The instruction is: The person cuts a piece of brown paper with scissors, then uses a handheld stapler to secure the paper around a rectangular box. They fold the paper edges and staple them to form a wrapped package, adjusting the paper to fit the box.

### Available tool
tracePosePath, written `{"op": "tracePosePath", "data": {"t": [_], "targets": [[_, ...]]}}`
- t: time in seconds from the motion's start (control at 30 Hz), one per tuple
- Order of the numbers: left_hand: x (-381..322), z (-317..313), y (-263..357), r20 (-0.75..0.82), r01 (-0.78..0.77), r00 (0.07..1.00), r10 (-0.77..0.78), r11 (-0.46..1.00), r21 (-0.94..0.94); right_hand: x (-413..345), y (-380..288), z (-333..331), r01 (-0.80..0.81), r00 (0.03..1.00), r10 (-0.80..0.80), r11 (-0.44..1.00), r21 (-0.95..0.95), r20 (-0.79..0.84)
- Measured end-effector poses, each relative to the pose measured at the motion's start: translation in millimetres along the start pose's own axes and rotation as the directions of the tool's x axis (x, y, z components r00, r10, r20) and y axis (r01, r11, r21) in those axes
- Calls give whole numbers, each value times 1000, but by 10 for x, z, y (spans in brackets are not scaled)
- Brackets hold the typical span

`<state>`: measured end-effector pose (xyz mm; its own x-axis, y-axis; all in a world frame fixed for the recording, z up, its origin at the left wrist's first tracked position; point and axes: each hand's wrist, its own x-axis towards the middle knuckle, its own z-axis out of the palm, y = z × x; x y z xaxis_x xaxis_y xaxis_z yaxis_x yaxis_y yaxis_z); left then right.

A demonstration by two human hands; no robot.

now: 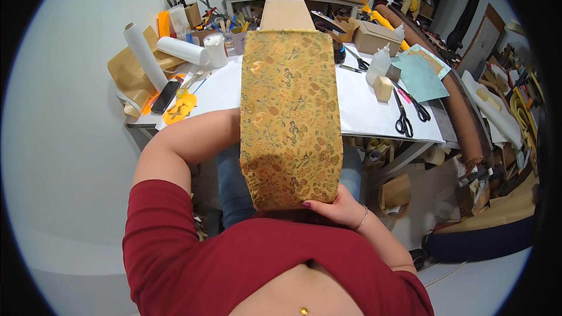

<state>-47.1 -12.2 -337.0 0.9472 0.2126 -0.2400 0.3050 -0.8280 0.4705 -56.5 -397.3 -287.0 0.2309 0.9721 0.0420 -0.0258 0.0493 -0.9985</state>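
A long panel covered in gold floral brocade (292, 109) is held up in front of me, its bottom end near my body. My right hand (341, 207) grips the panel's lower right corner, the thumb lying on the brocade face. My left forearm passes behind the panel's left edge, so my left hand is hidden from view. Past the panel's top, a plain tan board (286, 14) shows; whether the two are joined cannot be told. White paper (364, 116) covers the worktable beneath.
Right: black-handled scissors (402, 118), a pale block (383, 89), a squeeze bottle (378, 65), an iron (339, 48) and a cardboard box (376, 37). Left: a phone (166, 97), a tub of white paste (215, 49), paper rolls (182, 50) and orange scraps (180, 109). A waste bin (395, 195) stands below.
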Motion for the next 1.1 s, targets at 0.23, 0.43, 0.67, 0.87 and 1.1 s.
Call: {"op": "tracePosePath", "data": {"t": [0.23, 0.43, 0.67, 0.87, 1.1], "targets": [[31, -439, 211, -80, -39, 996, 41, 999, 33, 24, -333, -8, 39, 998, -39, 999, -7, -58], [4, -893, 355, -217, -76, 973, 82, 996, 35, 288, -1080, -175, 257, 963, -227, 933, 251, -143], [23, -1368, 522, -390, -181, 904, 175, 983, 23, 891, -2033, -312, 394, 911, -403, 786, 476, -88], [474, -1401, 795, -433, -319, 845, 313, 946, 61, 1171, -2040, -396, 358, 932, -330, 785, 505, -148], [998, -1741, 1266, -461, -441, 755, 467, 881, 170, 1485, -1802, -584, 332, 941, -294, 721, 608, -166]]}}
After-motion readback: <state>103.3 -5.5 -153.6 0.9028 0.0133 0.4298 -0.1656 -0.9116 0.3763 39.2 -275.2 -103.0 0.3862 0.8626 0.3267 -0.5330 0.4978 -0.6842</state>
